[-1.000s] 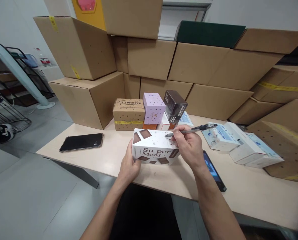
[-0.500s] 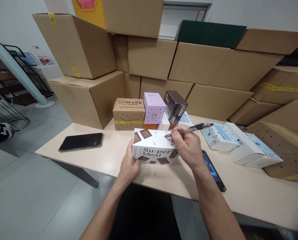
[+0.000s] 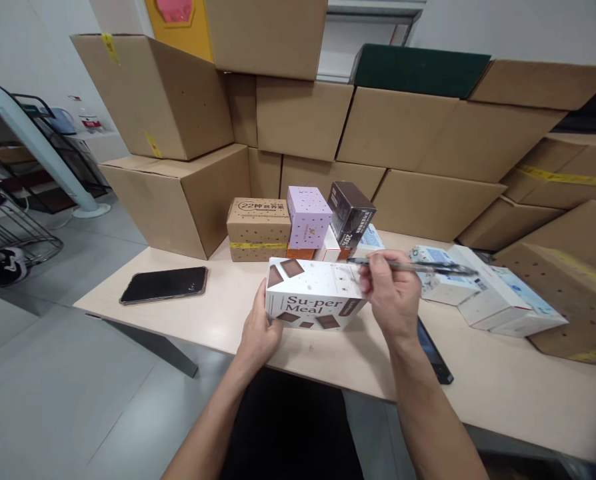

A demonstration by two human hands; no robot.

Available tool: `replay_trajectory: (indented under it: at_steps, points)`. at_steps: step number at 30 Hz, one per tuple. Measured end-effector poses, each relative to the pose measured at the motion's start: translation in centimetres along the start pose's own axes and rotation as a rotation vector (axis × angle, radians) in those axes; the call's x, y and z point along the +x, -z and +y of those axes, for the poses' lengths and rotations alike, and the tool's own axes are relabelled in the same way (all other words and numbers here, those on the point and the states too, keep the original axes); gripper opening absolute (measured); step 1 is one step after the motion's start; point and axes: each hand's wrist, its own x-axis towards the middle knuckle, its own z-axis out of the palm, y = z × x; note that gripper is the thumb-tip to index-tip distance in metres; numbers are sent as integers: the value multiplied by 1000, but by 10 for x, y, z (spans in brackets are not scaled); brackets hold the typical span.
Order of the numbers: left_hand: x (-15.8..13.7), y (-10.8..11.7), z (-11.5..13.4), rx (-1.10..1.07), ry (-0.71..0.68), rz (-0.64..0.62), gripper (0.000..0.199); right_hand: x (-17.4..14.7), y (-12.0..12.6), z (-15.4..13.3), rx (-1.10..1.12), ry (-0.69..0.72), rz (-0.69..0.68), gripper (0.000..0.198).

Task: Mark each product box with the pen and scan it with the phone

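A white box (image 3: pixel 305 293) marked "Su-per Meal", printed with brown squares, is tilted toward me over the table (image 3: pixel 338 363). My left hand (image 3: pixel 262 330) grips its left end, thumb on the front face. In my right hand (image 3: pixel 394 293) is a pen (image 3: pixel 428 267), pinched between thumb and fingers and lying nearly level, its tip by the box's upper right edge. Whether the tip touches the box I cannot tell. Behind the box stand a brown carton (image 3: pixel 259 230), a lilac box (image 3: pixel 309 218) and a dark brown box (image 3: pixel 351 213).
A black phone (image 3: pixel 164 285) lies at the table's left. Partly behind my right wrist lies a dark-screened device (image 3: pixel 437 357). Blue-and-white boxes (image 3: pixel 445 277) and a dotted carton (image 3: pixel 573 300) stand on the right. Stacked large cartons (image 3: pixel 303 120) wall off the back.
My right hand has moved right with the pen, whose tip has shifted from the middle of the box's top toward its right edge. The left hand keeps its hold on the box.
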Motion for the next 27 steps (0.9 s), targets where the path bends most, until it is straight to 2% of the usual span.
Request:
replay_trajectory:
  at_steps: [3, 5, 7, 9, 11, 14, 18, 22, 24, 27]
  points:
    - [0, -1, -4, -18, -17, 9, 83, -2, 20, 12, -44, 13, 105, 26]
    - [0, -1, -5, -17, -9, 7, 83, -5, 40, 25, -239, 23, 42, 26]
    - [0, -1, -6, -18, 7, 8, 83, -10, 57, 37, -493, 75, -126, 28]
    - [-1, -1, -6, -33, 14, 24, 82, -16, 67, 46, -751, 127, -357, 38]
    - [-2, -1, -6, -72, 2, 49, 80, -21, 66, 52, -990, 122, -574, 49]
    - [-4, -1, -5, -128, -8, 67, 81, -25, 52, 58, -1188, 79, -721, 43]
    - [-3, 0, 0, -152, 1, 71, 85, -24, 38, 68, -1228, 60, -738, 36]
    - [-2, 0, -1, -180, 3, 81, 88, -22, 45, 66, -1225, 68, -743, 39]
    - [-3, 0, -6, -209, 8, 96, 88, -27, 59, 61, -1200, 93, -646, 45]
    - [-5, -2, -14, -324, -14, 170, 84, -50, 91, 57, -1196, 93, -318, 54]
